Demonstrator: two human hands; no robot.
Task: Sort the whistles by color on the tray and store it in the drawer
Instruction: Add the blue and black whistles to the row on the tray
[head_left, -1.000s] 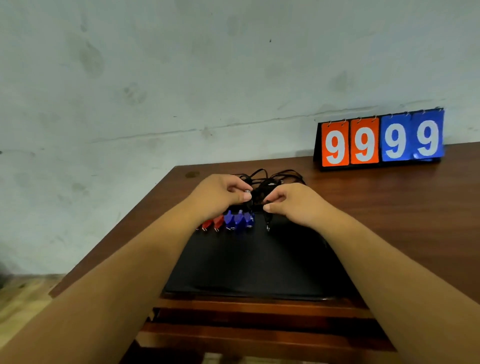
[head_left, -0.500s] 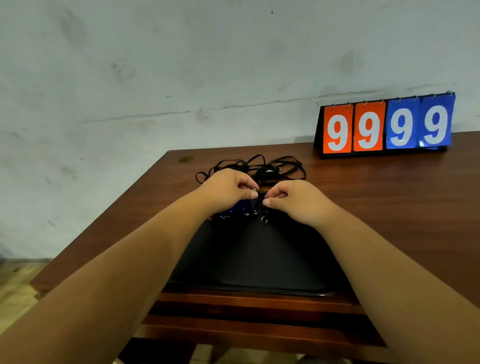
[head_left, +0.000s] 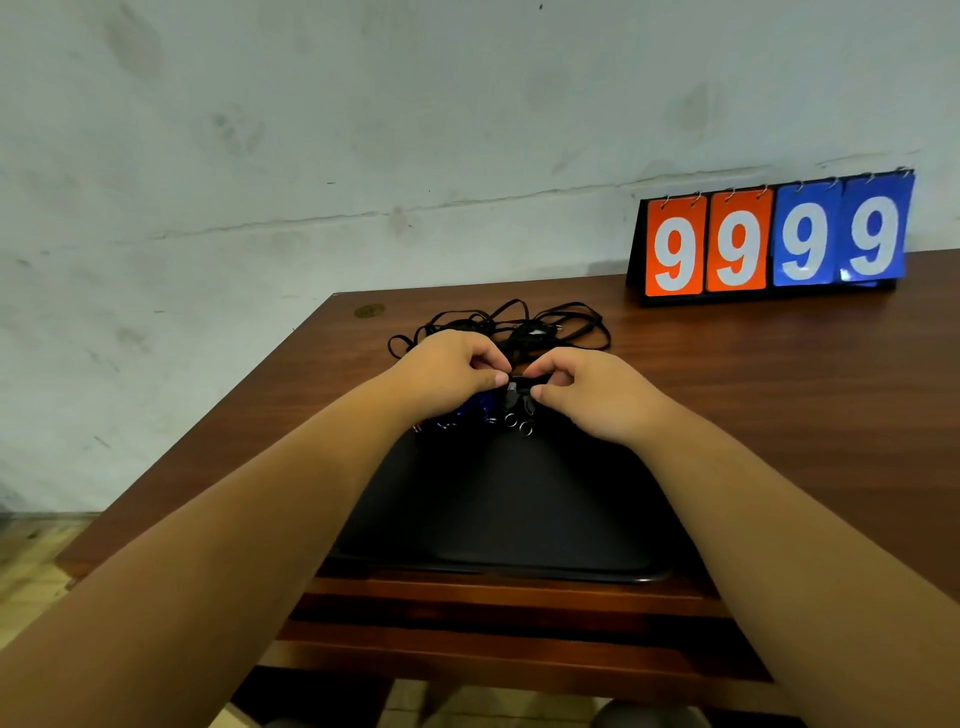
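Observation:
A black tray lies on the wooden table in front of me. At its far edge sit blue whistles, partly hidden under my left hand. Black whistles with metal rings lie just right of the blue ones. My left hand and my right hand meet over the black whistles, fingers curled, both pinching a black whistle between them. The red whistles are hidden by my left forearm.
A tangle of black lanyards lies on the table behind my hands. A flip scoreboard reading 9999 stands at the back right. The table's left edge drops to the floor; a wall stands behind.
The view has tilted, so more table shows behind the hands. Both hands stay together at the tray's far edge; my left forearm now covers the red whistles.

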